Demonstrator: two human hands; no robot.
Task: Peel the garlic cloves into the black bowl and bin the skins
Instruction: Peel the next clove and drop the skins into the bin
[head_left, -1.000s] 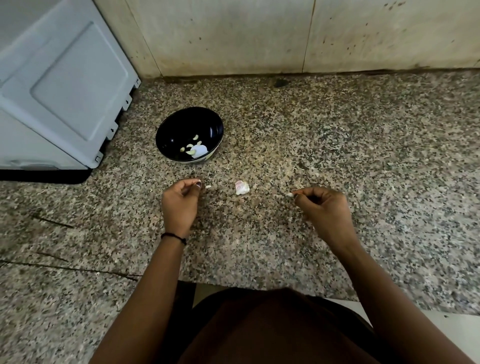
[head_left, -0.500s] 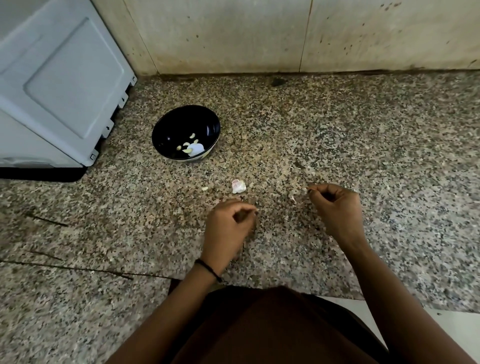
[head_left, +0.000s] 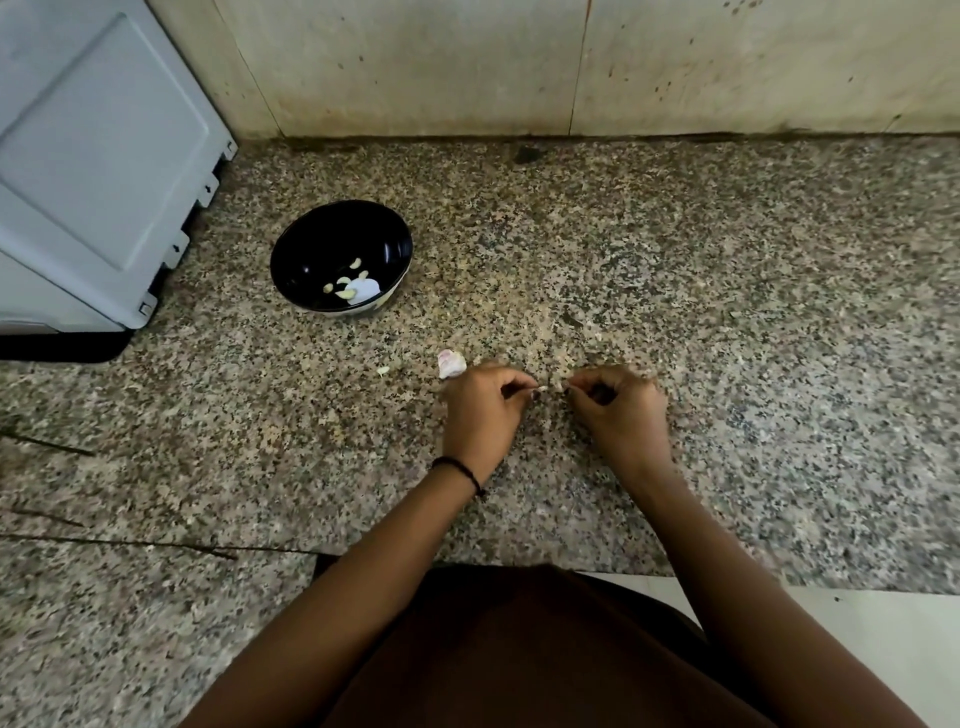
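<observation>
— Where is she with it?

— Mid-peel, I'd say. From over her shoulder, both hands meet low over the granite counter. The left hand and the right hand each have fingers curled in, thumb and fingertip nipped onto a tiny pale garlic clove held between them. It's small and a bit blurred, so I can't tell how much skin is on it.

— And the bowl?

— The black bowl sits at ten o'clock from her hands, well apart, with a few peeled cloves lying in the bottom. Beyond it, at nine o'clock, stands a grey appliance.

— Anything left to do?

— A pinkish unpeeled garlic piece lies just beside her left knuckles, at eleven o'clock, and a pale scrap sits farther out at nine.

— So next?

— My guess: pull the skin clear with the nails, then carry the bare clove up to ten o'clock and drop it in. The skin needs keeping apart; I can't see any bin from here.
</observation>
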